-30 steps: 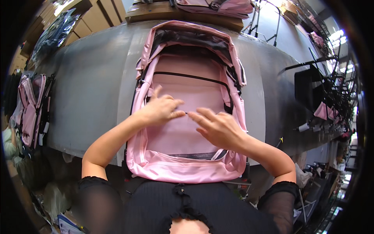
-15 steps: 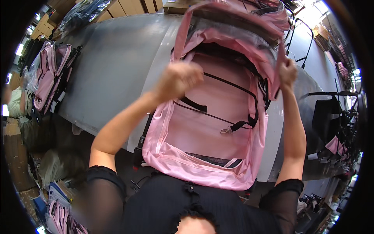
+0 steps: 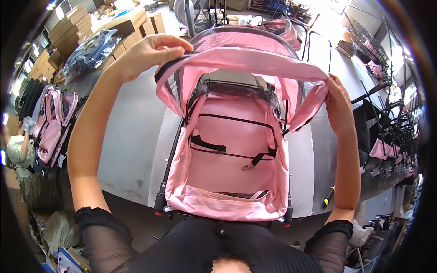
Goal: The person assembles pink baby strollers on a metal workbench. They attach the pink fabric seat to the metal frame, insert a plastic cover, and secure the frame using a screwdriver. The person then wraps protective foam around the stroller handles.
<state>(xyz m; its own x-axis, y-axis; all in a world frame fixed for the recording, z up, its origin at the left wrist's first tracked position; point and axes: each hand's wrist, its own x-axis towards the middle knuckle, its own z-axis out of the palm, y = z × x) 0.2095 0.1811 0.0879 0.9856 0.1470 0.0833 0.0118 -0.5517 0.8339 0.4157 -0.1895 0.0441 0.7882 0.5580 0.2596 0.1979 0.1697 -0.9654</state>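
Observation:
In front of me stands a pink fabric stroller (image 3: pixel 227 182) on a black frame, its open basket facing up. Inside lie a black wire loop, black straps and a metal clip (image 3: pixel 246 167). Over its far end arches a pink canopy (image 3: pixel 255 61) with dark mesh panels. My left hand (image 3: pixel 150 54) pinches the canopy's left front corner between thumb and fingers. At the opposite corner, my right hand (image 3: pixel 337 102) is closed on the pink edge, where the fabric hangs in a fold. The canopy's front band is stretched between both hands.
The stroller rests on a grey metal table (image 3: pixel 132 150). A yellow-and-black tool (image 3: pixel 328 196) lies near its right edge. Folded pink strollers (image 3: pixel 57 120) stand at left, near another person (image 3: pixel 20 150). Black frames (image 3: pixel 378 132) crowd the right; cardboard boxes (image 3: pixel 132 22) stand behind.
My left hand has moved up and outward and now holds the canopy corner. The canopy is raised and spread into an arch, and my right hand still grips its edge.

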